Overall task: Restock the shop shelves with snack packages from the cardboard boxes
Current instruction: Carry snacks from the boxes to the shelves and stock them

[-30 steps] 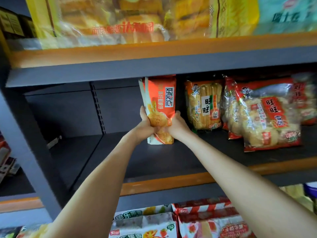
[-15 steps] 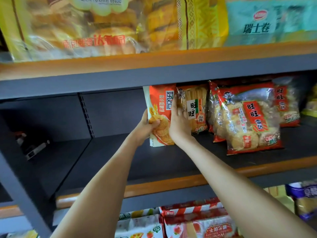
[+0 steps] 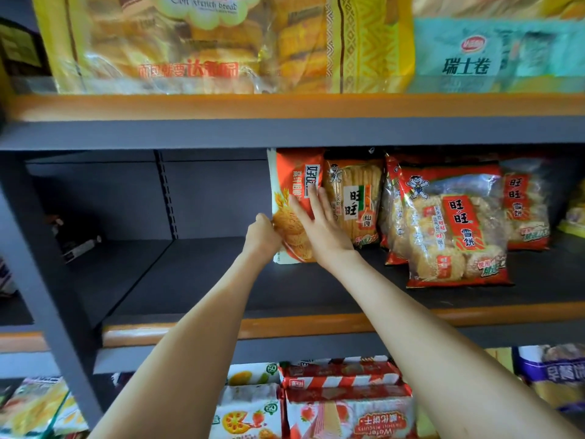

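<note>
An orange and white biscuit package (image 3: 292,185) stands upright on the dark middle shelf (image 3: 221,286), pressed against a rice cracker bag (image 3: 356,201) on its right. My left hand (image 3: 261,237) grips the package's lower left edge. My right hand (image 3: 319,226) lies flat on the package's front with straight, spread fingers. No cardboard box is in view.
Several red rice cracker bags (image 3: 452,226) fill the shelf's right half; its left half is bare back to the panel. Bread bags (image 3: 190,42) sit on the shelf above. Wafer packs (image 3: 345,403) line the shelf below. A grey upright (image 3: 47,274) stands at left.
The package went back and right until it met the cracker bag. My right hand opened and slid up flat onto its front; my left hand moved to its left edge.
</note>
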Action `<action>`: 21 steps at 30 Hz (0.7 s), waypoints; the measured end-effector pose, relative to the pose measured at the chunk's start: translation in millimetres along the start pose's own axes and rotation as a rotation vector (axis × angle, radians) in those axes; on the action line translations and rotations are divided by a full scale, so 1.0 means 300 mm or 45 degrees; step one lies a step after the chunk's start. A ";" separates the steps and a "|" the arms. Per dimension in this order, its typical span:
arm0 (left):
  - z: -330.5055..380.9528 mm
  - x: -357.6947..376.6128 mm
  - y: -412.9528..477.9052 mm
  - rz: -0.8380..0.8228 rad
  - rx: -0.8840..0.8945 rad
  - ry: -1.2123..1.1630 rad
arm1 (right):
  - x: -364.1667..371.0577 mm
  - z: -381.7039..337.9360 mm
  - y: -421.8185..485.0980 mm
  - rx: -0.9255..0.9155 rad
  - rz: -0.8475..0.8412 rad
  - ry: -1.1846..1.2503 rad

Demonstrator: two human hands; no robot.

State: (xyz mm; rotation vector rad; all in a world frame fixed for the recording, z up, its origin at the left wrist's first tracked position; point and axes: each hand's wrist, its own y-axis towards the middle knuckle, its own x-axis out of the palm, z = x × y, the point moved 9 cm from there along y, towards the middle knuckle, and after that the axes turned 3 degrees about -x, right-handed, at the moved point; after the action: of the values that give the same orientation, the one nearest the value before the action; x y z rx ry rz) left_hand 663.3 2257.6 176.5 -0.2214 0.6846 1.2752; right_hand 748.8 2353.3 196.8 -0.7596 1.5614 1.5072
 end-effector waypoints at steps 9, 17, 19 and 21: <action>-0.015 0.001 -0.028 0.015 -0.119 -0.167 | -0.048 -0.017 -0.025 -0.089 0.000 -0.035; 0.026 -0.049 -0.163 0.164 -0.090 -0.068 | -0.079 -0.074 -0.126 -0.005 0.057 0.496; 0.035 -0.098 -0.232 0.258 -0.109 -0.154 | -0.085 -0.101 -0.140 -0.038 0.033 0.598; 0.049 -0.139 -0.325 0.340 -0.091 -0.266 | -0.097 -0.131 -0.151 -0.048 0.026 0.718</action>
State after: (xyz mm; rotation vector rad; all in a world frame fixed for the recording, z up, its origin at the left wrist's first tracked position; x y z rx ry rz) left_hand 753.8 2202.2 191.3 -0.0538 0.5008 1.5552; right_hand 796.4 2306.5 197.8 -1.2726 1.9505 1.4089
